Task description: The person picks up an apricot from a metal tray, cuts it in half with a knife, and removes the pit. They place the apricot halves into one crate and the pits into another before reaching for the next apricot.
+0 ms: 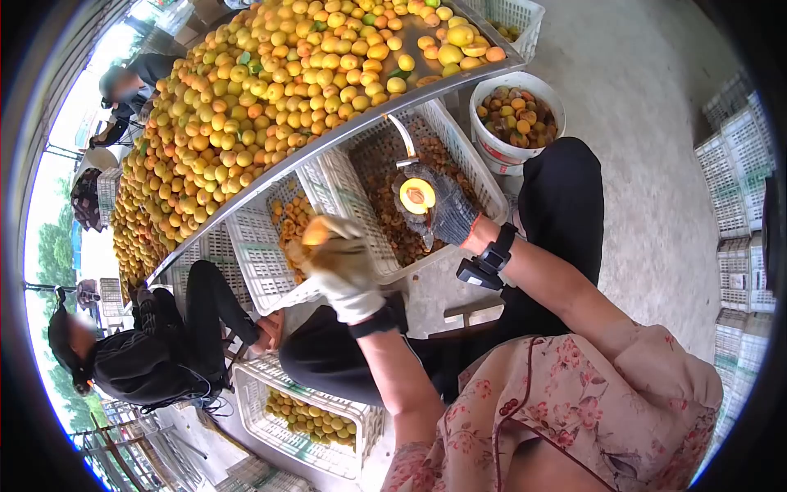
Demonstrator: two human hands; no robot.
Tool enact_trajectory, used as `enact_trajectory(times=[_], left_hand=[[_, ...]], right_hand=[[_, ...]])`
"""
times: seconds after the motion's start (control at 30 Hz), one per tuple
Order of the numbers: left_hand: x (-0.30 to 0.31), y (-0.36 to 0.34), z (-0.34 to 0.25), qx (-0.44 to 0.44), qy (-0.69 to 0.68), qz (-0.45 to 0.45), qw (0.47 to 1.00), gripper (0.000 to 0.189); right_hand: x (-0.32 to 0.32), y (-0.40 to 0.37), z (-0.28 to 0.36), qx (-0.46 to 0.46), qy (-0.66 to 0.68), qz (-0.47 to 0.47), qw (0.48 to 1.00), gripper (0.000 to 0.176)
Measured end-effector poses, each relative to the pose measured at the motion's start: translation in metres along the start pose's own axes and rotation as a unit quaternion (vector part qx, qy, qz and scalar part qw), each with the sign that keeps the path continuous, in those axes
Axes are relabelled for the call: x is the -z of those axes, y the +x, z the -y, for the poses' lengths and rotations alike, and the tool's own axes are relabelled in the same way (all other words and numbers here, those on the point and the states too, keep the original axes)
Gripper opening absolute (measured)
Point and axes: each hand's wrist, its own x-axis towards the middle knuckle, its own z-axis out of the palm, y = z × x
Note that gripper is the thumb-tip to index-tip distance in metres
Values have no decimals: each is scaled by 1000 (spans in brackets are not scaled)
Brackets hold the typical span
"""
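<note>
My right hand point(438, 201), in a grey knit glove, is closed around a cut apricot half point(417, 196), its cut face with the brown pit turned up. A curved knife point(402, 138) with a metal collar sticks out past the same hand. My left hand point(340, 266), in a white glove, is smeared by motion; an orange apricot piece point(316, 234) shows at its fingers. It hovers over a white crate point(262, 246) of apricot halves. Beneath my right hand stands another crate point(467, 152) with brownish pits or scraps.
Whole apricots point(246, 107) heap on a metal-edged table point(328, 139). A white bucket point(492, 148) of apricots stands right of the crates. Another crate point(361, 459) of fruit sits at lower left. A co-worker point(147, 365) sits at left, another person point(135, 90) farther back. Stacked crates point(734, 205) stand right.
</note>
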Motion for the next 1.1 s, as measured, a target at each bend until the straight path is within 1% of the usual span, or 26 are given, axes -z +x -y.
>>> enact_trajectory(times=[0.03,0.07,0.1,0.13,0.17,0.23,0.27,0.3,0.33,0.37,0.43,0.5,0.53,0.57,0.63,0.67,0.7,0.77,0.9,0.97,1.0,1.1], left_hand=[[4,5,-16,-96,36,-32,994,70],[8,6,-28,-59,21,-95,993,76],[8,8,-21,-66,20,-92,993,76],[9,10,-5,-27,156,-188,969,73],[8,7,13,16,290,-283,914,71],[-17,-11,48,55,434,-145,888,62],[-22,-16,63,46,487,-136,862,59],[-28,-17,77,34,537,-123,834,57],[-39,-18,90,25,475,-186,860,51],[-29,-19,99,-16,513,-162,843,47],[-26,-19,106,-51,440,-137,886,34],[-29,-19,103,-85,385,-146,907,22],[-32,-19,97,-134,428,-136,883,17],[-35,-19,92,-154,440,-135,875,20],[-44,-19,73,-123,375,-174,902,25],[-43,-20,58,-20,292,-163,942,33],[-36,-18,52,-18,294,-168,941,33],[-16,-17,50,97,259,-86,957,34],[-34,-28,73,134,224,-58,964,37],[-26,-30,82,148,164,-97,970,44],[-26,-29,84,156,168,-101,968,46],[-36,-33,87,153,159,-76,972,41]], right_hand=[[-5,-2,-2,0,0,0,1000,20],[-11,-4,-5,7,6,-20,1000,20],[-18,-1,-4,15,10,-35,999,21],[-17,5,-5,15,9,-29,999,21],[-11,9,-10,2,-1,-21,1000,21],[-6,11,-19,-11,-13,-18,1000,20],[-11,13,-25,102,-92,-40,990,19],[-14,15,-27,216,-170,-59,960,17],[-16,16,-22,340,-344,-77,872,15],[-16,12,-17,283,-340,-161,882,15],[-31,5,-7,203,-184,-200,940,16],[-25,9,-7,212,-267,-194,920,17],[-22,15,-10,279,-367,-204,864,23],[-15,15,-8,265,-411,-187,852,23],[-34,7,1,314,-250,-132,906,20],[-43,-5,17,221,-113,-118,961,15],[-39,-13,36,108,-56,-71,990,14],[-35,-8,45,83,92,40,991,16],[-37,-6,47,125,106,29,986,20],[-37,-9,45,136,90,19,986,19],[-38,-10,45,148,82,2,986,17],[-40,-12,42,170,43,-7,984,15]])
